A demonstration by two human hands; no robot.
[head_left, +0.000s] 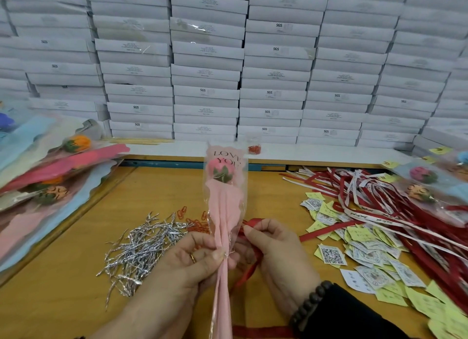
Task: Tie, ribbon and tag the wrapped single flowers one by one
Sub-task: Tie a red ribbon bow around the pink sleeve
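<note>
Fingers first: the left hand (195,260) pinches the gathered neck of a wrapped pink flower (225,209), thumb and forefinger pressed together where a thin silver twist tie (226,255) already cinches the wrap. Just to the right of that neck, the right hand (271,247) curls its fingers (255,228) round a red ribbon (249,270), a loop of it showing above the knuckles and a tail hanging below the hand.

The flower stands nearly upright, its long axis running from the bloom under the "LOVE YOU" print at the top down through the neck to the pink tail between the wrists. The ribbon lies on the right side of the neck, touching or almost touching the wrap, so the right hand is the nearer to carry it round; the left hand looks set to hold the stem steady. Judged from this, tying is done and the ribbon step is in hand, the tag not yet on.

Left of the flower a heap of silver twist ties (144,245) lies on the desk (76,300), with red paper clips (195,223) just behind it. Right of the flower sit spare ribbons (379,207) and a scatter of paper tags (359,252). Behind it rise stacked white boxes (207,68).
</note>
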